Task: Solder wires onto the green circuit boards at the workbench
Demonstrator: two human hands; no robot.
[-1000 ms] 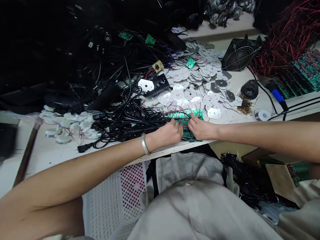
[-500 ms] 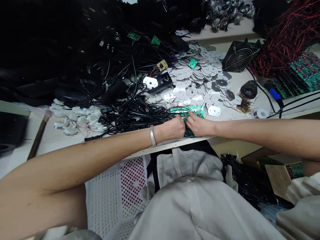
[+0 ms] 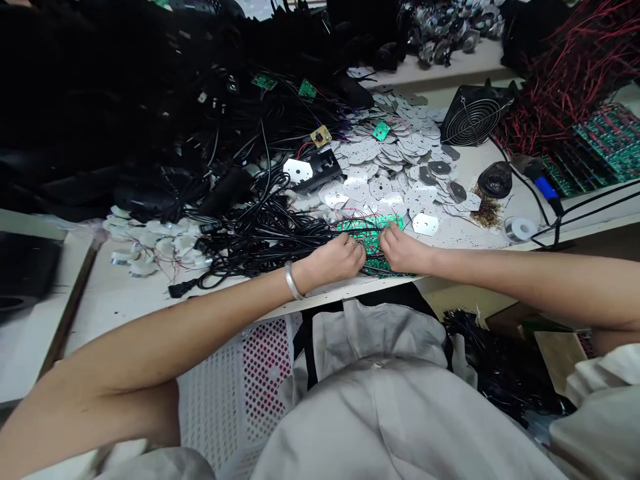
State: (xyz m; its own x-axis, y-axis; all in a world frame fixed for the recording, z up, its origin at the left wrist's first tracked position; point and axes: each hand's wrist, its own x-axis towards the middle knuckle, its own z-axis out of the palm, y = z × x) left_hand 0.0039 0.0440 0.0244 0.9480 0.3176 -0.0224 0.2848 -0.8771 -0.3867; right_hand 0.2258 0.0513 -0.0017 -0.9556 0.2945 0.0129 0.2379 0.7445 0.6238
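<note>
A green circuit board panel (image 3: 370,230) lies near the bench's front edge, with thin black and red wires across it. My left hand (image 3: 344,257), a silver bangle on its wrist, is closed at the panel's left side, where the bundle of black cables (image 3: 280,233) ends. What its fingers pinch is too small to make out. Over the panel's right side my right hand (image 3: 404,251) is closed too, fingertips pressed together on the wires; what they hold is hidden. A narrow strip of panel shows between the hands.
Behind the panel spreads a heap of silvery plates (image 3: 385,167). A black fan (image 3: 475,119), a soldering iron (image 3: 545,183) and a solder spool (image 3: 520,229) stand to the right. White round parts with wires (image 3: 155,240) lie left. A white basket (image 3: 215,393) is below the bench.
My hands have moved apart, the left one leftward and the right one slightly right. More of the green panel now shows between them. The view has shifted a little.
</note>
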